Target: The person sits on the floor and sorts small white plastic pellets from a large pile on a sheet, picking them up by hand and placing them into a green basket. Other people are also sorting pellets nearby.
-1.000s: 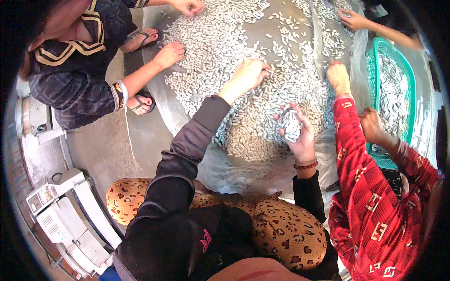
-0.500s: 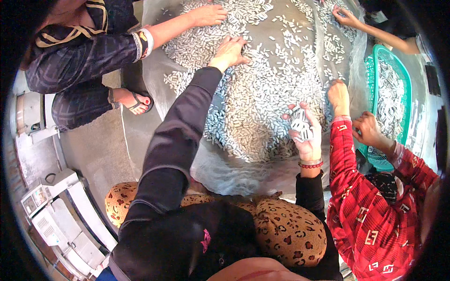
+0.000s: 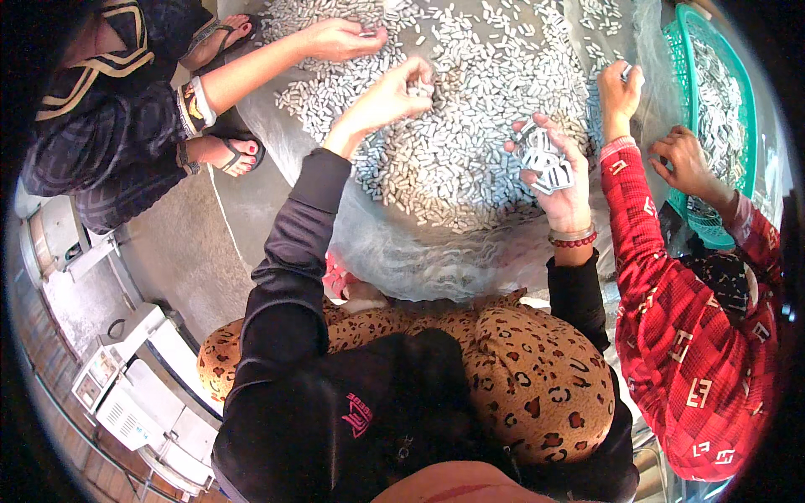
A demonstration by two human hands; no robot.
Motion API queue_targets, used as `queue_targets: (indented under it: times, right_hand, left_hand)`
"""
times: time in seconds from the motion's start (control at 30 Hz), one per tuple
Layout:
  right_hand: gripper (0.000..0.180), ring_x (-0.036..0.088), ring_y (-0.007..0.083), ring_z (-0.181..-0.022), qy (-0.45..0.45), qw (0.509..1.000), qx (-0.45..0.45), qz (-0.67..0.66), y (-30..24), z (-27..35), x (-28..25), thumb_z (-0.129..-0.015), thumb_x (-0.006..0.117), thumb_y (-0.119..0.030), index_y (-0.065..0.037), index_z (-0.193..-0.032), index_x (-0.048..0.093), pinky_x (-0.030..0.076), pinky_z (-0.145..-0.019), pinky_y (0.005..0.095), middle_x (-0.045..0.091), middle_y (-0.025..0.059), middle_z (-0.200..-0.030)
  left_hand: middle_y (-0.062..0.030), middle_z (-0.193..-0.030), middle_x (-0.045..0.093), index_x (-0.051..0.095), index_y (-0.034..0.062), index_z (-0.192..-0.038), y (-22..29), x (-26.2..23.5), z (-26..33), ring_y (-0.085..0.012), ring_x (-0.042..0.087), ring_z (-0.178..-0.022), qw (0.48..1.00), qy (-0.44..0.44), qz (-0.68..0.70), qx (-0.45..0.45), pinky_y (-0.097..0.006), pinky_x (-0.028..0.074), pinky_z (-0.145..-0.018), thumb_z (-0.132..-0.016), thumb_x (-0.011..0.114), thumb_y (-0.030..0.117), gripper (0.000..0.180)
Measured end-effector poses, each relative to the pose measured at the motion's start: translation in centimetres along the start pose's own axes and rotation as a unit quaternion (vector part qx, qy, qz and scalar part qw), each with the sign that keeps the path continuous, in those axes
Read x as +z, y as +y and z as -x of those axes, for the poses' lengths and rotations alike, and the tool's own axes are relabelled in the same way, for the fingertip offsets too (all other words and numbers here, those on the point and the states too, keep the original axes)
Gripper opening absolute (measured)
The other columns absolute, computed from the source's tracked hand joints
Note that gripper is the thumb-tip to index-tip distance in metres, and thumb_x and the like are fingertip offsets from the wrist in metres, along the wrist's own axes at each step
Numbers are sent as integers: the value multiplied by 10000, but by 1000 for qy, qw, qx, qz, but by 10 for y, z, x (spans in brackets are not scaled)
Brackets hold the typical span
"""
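A broad pile of small, oblong, silvery-grey pieces lies in front of me on a clear plastic sheet. Over its left part is my left hand, raised slightly, thumb and fingers curled together; whatever they pinch is too small to make out. My right hand, palm up at the pile's right side, cups several flat, pale, frame-like pieces with dark slots, which look like buckles. A red bead bracelet circles that wrist.
A co-worker's hand is over the pile at the far left. At the right, a co-worker in red sleeves has one hand by the pile, another beside a green basket of similar slotted pieces. A white machine stands at lower left.
My left hand has drawn back from the pile toward me and left, its spread fingers now curled together. My right hand still holds the slotted pieces. The whole view has shifted.
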State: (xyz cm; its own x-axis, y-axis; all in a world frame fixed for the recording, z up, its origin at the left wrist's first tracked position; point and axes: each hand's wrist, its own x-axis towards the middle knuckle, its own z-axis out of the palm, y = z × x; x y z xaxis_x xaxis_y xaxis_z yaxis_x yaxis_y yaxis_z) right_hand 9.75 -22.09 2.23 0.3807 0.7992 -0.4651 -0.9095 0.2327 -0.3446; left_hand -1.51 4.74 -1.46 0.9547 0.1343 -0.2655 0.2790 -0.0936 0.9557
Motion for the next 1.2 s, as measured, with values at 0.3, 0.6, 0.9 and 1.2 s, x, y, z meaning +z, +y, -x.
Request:
queue_targets:
  times: [0.3, 0.6, 0.9, 1.2]
  right_hand:
    - [463, 589, 288, -980, -21, 999, 13, 29, 4, 3, 19, -905, 470, -363, -56, -1251, 477, 520, -543, 293, 551, 137, -1148]
    - [382, 591, 286, -964, 62, 997, 33, -16, 25, -4, 9, -915, 497, -321, -97, -1224, 477, 509, -486, 264, 545, 119, -1142]
    - [324, 576, 301, -954, -63, 990, 58, -111, 22, -7, 18, -925, 488, -270, -114, -1208, 468, 456, -412, 200, 527, 156, -1143]
    - [283, 571, 284, -957, 42, 998, 11, -51, 2, 16, 5, -910, 489, -177, -123, -1188, 490, 441, -421, 208, 526, 147, -1139]
  left_hand:
    - [-99, -1221, 491, 606, 210, -1096, 0, -25, -9, -287, 429, -1172, 855, 48, -507, 93, -457, 378, -973, -705, 715, 153, 410]
    - [-62, -825, 645, 605, 50, -923, 79, 26, 0, -219, 624, -815, 992, 21, -124, -10, -340, 475, -776, -801, 667, 240, 234]
    - [-226, -1299, 409, 451, 169, -1300, -21, -56, -69, -406, 371, -1227, 772, 196, -605, 12, -474, 375, -977, -707, 722, 323, 670]
    - [-156, -1035, 598, 643, 80, -983, -14, 20, -32, -321, 597, -924, 938, 110, -315, 91, -363, 479, -783, -761, 666, 158, 237]
